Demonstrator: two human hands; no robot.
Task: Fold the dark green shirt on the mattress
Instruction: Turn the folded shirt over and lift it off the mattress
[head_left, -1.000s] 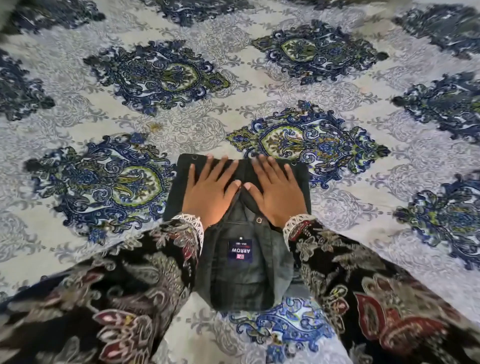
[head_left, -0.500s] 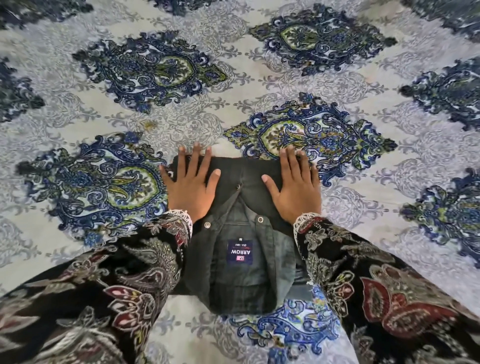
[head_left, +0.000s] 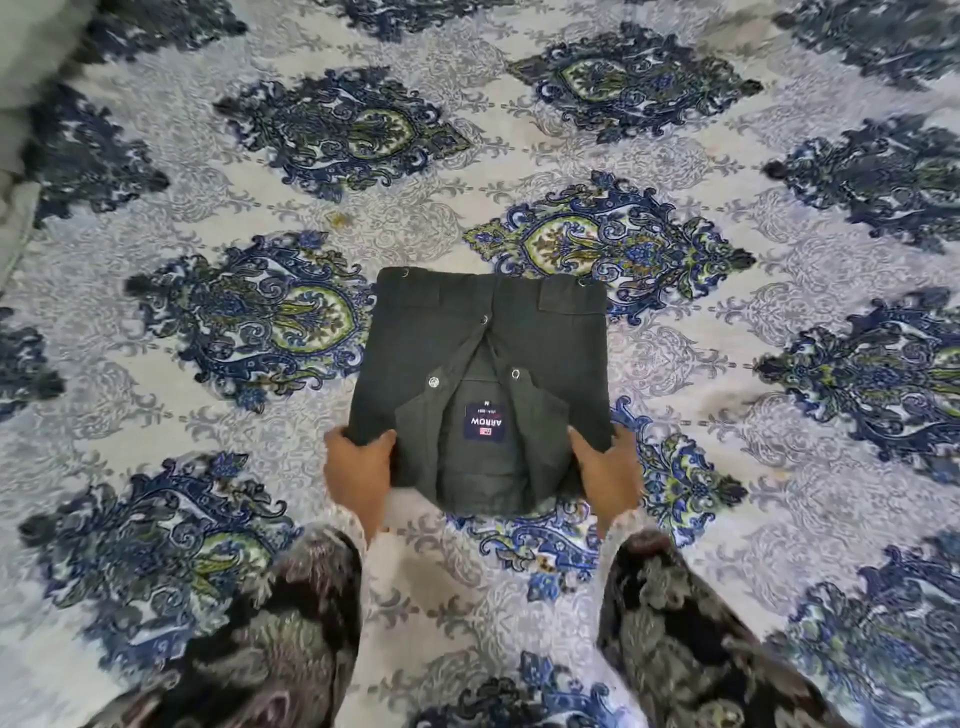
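Note:
The dark green shirt (head_left: 431, 332) lies folded into a compact rectangle on the mattress, collar toward me, with a blue label showing inside the neck. My left hand (head_left: 361, 470) grips the shirt's near left corner, thumb on top and fingers under the edge. My right hand (head_left: 608, 467) grips the near right corner the same way. Both wrists come out of dark floral sleeves at the bottom of the view.
The mattress carries a grey-white sheet (head_left: 675, 171) printed with blue and green medallions, spreading on every side of the shirt. A pale grey fabric edge (head_left: 21, 67) shows at the far left corner.
Both hands left the far part of the shirt, where they pressed flat, and slid back to take hold of its near corners. The view has pulled back.

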